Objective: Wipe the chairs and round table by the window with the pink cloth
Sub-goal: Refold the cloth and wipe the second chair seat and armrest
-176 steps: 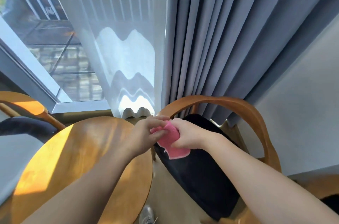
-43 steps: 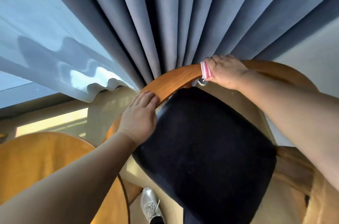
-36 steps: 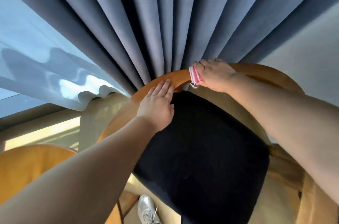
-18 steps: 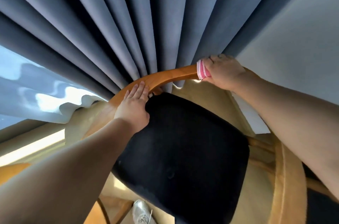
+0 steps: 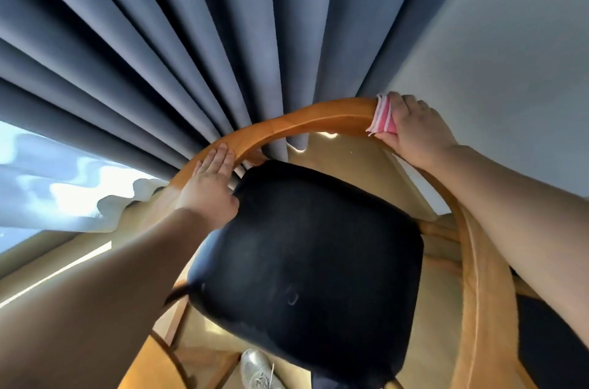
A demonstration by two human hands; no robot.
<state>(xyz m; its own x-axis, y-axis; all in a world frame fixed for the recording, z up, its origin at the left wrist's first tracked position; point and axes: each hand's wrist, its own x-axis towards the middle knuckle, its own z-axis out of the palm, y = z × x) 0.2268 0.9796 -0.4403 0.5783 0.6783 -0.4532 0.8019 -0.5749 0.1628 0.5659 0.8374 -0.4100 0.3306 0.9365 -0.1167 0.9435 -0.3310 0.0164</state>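
Here the right hand (image 5: 414,130) is gripping the pink cloth (image 5: 384,116) around the far right of the chair's rail (image 5: 302,122), while the left hand (image 5: 210,188) is lying flat-fingered on its left.

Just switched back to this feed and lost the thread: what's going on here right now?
A person is wiping a chair. The right hand grips the folded pink cloth around the chair's curved wooden back rail, at the end nearest the wall. The left hand rests flat on the same rail further left, beside the black seat cushion, seemingly steadying the chair. The grey curtains hang just behind.
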